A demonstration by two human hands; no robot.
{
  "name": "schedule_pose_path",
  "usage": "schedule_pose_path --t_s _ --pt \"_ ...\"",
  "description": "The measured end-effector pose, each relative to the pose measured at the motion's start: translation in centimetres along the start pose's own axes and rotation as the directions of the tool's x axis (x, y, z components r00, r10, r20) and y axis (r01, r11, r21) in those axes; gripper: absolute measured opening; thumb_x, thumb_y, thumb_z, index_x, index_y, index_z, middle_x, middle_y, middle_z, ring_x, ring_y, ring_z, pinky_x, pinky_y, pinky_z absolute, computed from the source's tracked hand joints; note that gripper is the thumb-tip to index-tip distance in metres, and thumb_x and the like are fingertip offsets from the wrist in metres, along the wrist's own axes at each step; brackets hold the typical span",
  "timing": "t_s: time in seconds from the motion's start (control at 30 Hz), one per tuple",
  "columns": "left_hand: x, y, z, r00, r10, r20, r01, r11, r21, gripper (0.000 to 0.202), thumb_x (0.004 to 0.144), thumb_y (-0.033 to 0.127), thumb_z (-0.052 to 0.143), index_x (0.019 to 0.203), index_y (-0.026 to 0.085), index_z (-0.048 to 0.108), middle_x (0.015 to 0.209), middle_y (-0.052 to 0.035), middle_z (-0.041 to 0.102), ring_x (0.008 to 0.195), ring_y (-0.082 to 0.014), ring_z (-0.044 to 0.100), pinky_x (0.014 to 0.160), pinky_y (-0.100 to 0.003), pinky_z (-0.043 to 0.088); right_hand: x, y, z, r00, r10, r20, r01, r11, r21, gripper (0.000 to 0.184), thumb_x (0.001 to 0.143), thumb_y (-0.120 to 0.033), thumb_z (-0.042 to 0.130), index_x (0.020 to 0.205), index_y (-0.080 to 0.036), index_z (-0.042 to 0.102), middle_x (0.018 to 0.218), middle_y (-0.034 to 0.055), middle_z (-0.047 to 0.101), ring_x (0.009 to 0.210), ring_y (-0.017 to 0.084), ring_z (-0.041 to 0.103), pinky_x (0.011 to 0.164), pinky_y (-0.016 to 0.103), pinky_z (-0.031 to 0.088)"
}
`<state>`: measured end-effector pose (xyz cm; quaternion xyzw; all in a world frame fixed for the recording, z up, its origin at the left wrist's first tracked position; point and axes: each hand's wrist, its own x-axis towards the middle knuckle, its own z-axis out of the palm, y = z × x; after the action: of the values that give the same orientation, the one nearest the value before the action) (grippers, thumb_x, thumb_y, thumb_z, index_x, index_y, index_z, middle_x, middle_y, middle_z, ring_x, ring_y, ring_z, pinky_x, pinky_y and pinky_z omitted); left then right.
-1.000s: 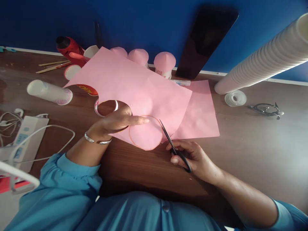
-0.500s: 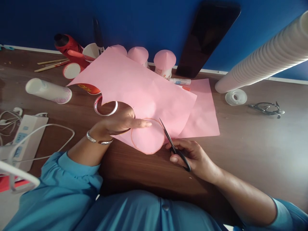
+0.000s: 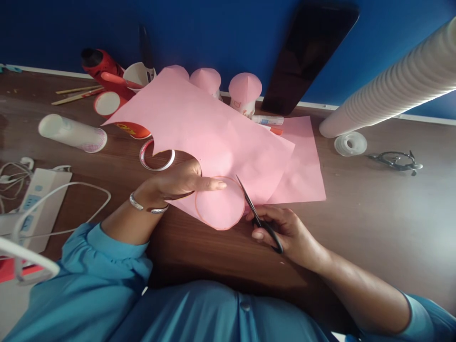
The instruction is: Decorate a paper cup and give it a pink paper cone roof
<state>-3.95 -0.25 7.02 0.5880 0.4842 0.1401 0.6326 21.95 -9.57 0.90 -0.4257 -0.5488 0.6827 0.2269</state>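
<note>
A large pink sheet of paper (image 3: 210,128) hangs over the table, its left edge scalloped by rounded cutouts. My left hand (image 3: 188,180) pinches it, thumb on top and fingers hidden beneath. Under the thumb lies a circle (image 3: 221,206) drawn in orange, its lower edge cut along the line. My right hand (image 3: 281,228) grips black-handled scissors (image 3: 261,223), fingers in the loops. Their blades lie at the circle's right edge and look nearly closed on the paper. Another pink sheet (image 3: 302,161) rests on the table underneath.
Several cups topped with pink cones, one being a cup (image 3: 245,92), stand along the blue wall. Left are a tape roll (image 3: 156,156), a white cup (image 3: 73,133), a red bottle (image 3: 101,66) and a power strip (image 3: 42,209). A cup stack (image 3: 388,76) leans at right beside a phone (image 3: 309,52).
The pink sheet and my left hand have shifted very slightly right. The scissors stay at nearly the same place on the circle's edge.
</note>
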Motion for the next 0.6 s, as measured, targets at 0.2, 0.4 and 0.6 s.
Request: schedule_pose_path --t_s 0.2,0.4,0.6 --pt "0.17 0.10 0.10 0.999 0.036 0.031 -0.037 0.999 0.033 0.060 0.079 0.029 0.073 0.049 0.024 0.022 0.044 0.0088 0.016 0.059 -0.0090 0.047 0.055 -0.016 0.033 -0.08 -0.26 -0.15 0.999 0.022 -0.024 -0.024 0.995 -0.096 0.049 0.083 -0.060 0.079 0.106 -0.017 0.074 0.078 0.0017 0.067 0.067 0.013 0.053 0.063 0.025 0.043" --pt "0.18 0.25 0.13 0.999 0.034 0.017 -0.035 0.997 0.065 0.061 0.076 0.031 0.076 0.051 0.024 0.021 0.046 0.0082 0.015 0.064 -0.0129 0.051 0.056 -0.019 0.035 -0.17 -0.16 -0.12 1.000 0.004 -0.029 -0.008 0.991 -0.135 0.048 0.088 -0.061 0.073 0.107 -0.017 0.074 0.079 0.0025 0.069 0.068 0.014 0.056 0.063 0.026 0.045" --pt "0.08 -0.56 -0.24 1.000 -0.024 0.009 0.023 0.990 0.138 0.061 0.081 0.042 0.073 0.053 0.024 0.022 0.048 0.0082 0.015 0.064 -0.0130 0.052 0.061 -0.020 0.039 -0.02 0.16 -0.02 0.999 -0.007 -0.031 0.004 0.994 -0.110 0.044 0.088 -0.057 0.074 0.104 -0.017 0.073 0.079 0.0030 0.070 0.068 0.014 0.055 0.061 0.025 0.043"
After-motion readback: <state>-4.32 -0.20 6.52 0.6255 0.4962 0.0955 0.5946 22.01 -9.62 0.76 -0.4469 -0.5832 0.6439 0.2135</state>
